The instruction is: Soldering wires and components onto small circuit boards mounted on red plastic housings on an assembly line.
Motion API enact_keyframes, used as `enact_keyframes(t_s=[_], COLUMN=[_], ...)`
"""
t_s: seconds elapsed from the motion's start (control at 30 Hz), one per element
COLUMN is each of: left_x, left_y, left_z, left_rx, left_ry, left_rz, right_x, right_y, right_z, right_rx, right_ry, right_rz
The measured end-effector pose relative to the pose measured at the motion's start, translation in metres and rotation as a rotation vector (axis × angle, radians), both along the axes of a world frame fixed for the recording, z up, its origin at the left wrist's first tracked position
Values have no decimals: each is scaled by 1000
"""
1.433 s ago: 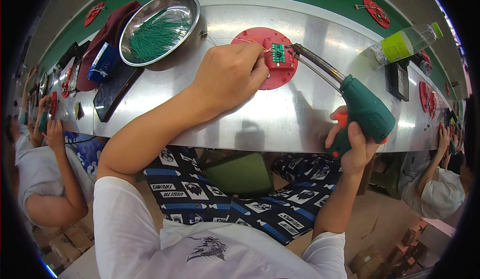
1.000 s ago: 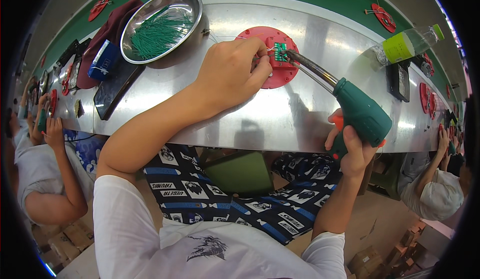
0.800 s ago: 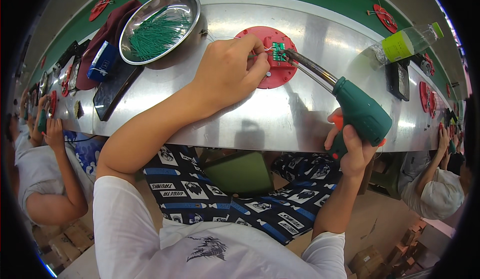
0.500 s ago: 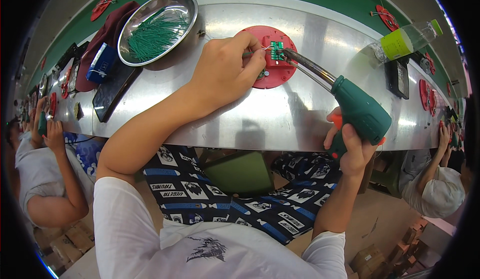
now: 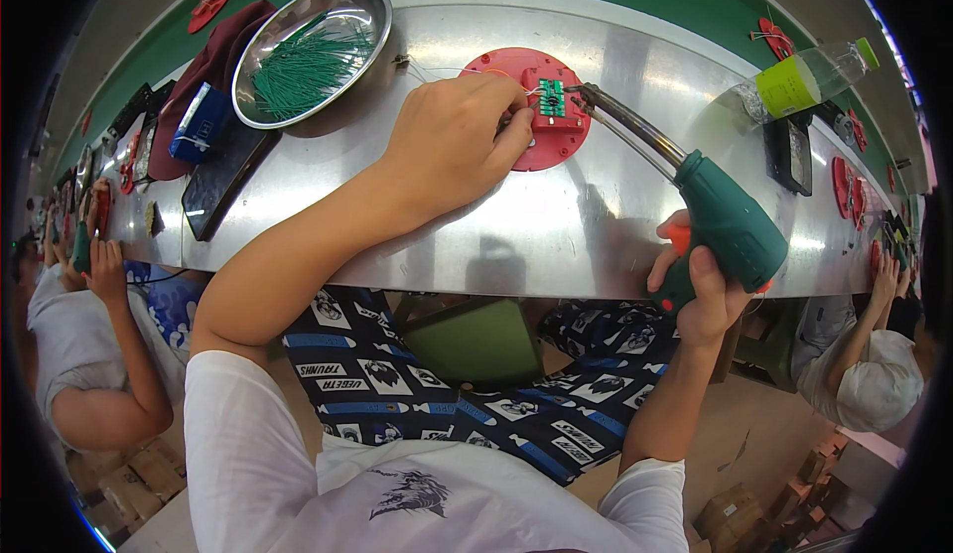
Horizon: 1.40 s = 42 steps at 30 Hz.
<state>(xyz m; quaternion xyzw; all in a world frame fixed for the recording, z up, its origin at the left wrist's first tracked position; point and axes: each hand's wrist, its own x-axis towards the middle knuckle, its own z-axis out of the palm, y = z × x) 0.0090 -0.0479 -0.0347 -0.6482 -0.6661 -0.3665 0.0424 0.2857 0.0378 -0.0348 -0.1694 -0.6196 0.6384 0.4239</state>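
Observation:
A round red plastic disc (image 5: pixel 559 161) lies on the metal bench, with a small green circuit board (image 5: pixel 552 98) on a raised red block at its middle. My left hand (image 5: pixel 452 141) rests at the disc's left side, thumb and forefinger pinched on a thin wire, mostly hidden by the fingers. Thin pale and orange wires run above that hand to the board. My right hand (image 5: pixel 700 290) grips a green soldering gun (image 5: pixel 735 220) with an orange trigger. Its long metal tip is just right of the board, slightly apart from it.
Left of the disc stands a steel bowl (image 5: pixel 382 32) of green wires. Nearby are a dark flat device (image 5: pixel 223 191), a blue packet (image 5: pixel 202 121) and a maroon cloth (image 5: pixel 213 57). A plastic bottle (image 5: pixel 789 86) lies at right. A green belt runs behind. Co-workers sit on both sides.
The soldering gun has drawn back slightly to the right, its tip leaving the board. My left hand has shifted slightly, and the disc has moved a little up and right.

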Motion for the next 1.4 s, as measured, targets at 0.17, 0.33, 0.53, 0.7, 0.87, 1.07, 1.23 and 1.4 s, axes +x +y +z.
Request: enact_keyframes(t_s=[0.17, 0.33, 0.53, 0.7, 0.87, 1.07, 1.23, 1.4], left_x=[2, 3, 3, 2, 2, 2, 0, 1], left_y=[-1, 0, 2, 1, 0, 0, 1, 1], left_z=[6, 3, 1, 3, 2, 2, 0, 1], left_rx=[-55, -19, -60, -37, -39, -37, -26, -39], left_ry=[-81, -10, -44, -15, -14, -10, -18, 3], left_rz=[12, 13, 37, 19, 11, 14, 4, 14], right_x=[2, 0, 1, 1, -1, -3, -9, -4], right_y=[0, -1, -1, 1, -1, 1, -5, 0], right_z=[-1, 1, 2, 2, 4, 2, 15, 11], right_rx=[-3, 93, 139, 153, 159, 150, 49, -4], right_ry=[-20, -151, -184, -202, -200, -202, -217, -227], right_rz=[-11, -25, 6, 21, 18, 13, -35, 4])
